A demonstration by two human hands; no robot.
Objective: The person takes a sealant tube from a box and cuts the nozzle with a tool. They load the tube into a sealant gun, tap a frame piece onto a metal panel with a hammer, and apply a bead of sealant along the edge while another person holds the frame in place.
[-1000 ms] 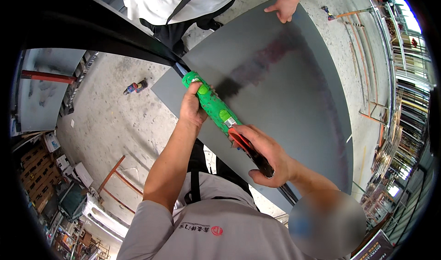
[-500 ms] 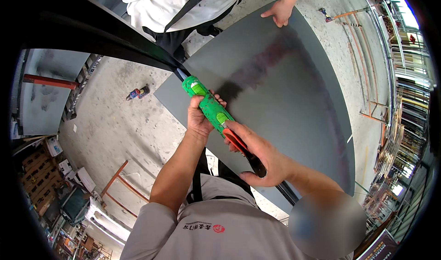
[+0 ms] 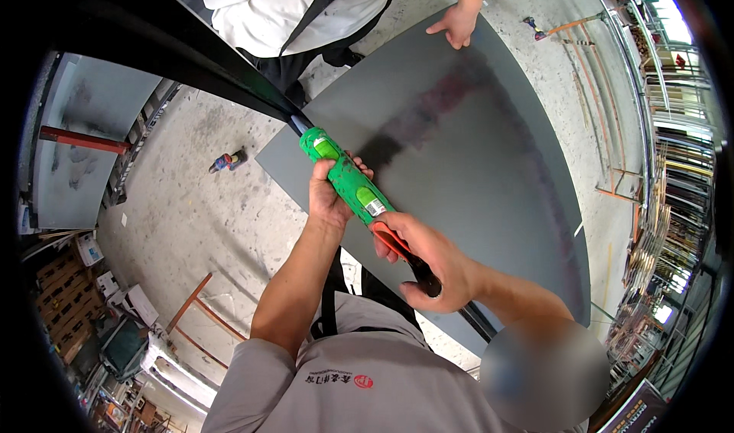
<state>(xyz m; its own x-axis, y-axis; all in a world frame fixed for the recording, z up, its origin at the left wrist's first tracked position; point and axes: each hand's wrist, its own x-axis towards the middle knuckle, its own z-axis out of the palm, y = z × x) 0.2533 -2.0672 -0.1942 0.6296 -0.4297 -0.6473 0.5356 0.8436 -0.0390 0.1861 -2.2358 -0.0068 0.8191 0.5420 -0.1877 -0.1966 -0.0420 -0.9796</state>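
Observation:
A caulking gun [image 3: 348, 182] with a green barrel, an orange-red trigger and a dark handle lies slantwise across the middle of the view. My left hand [image 3: 326, 197] wraps round the barrel from beneath. At the rear, my right hand [image 3: 440, 263] is closed on the handle and trigger. The pale nozzle [image 3: 299, 122] points to the upper left, its tip at a long black frame bar [image 3: 229, 77]; whether it touches cannot be made out. Below the gun spreads a grey panel [image 3: 474, 188] with dark, reddish smears.
Across from me stands a person in a white shirt, one hand [image 3: 459, 26] at the panel's far edge. A power drill [image 3: 228, 161] lies on the floor at left. Orange-red metal stands [image 3: 200, 299] are nearby. Racks of long profiles [image 3: 677, 180] line the right; cardboard boxes [image 3: 65, 288] stand at left.
The gun and my left hand have shifted slightly left. My right fingers sit a little lower, baring a white label on the barrel. The black bar has shifted slightly in view.

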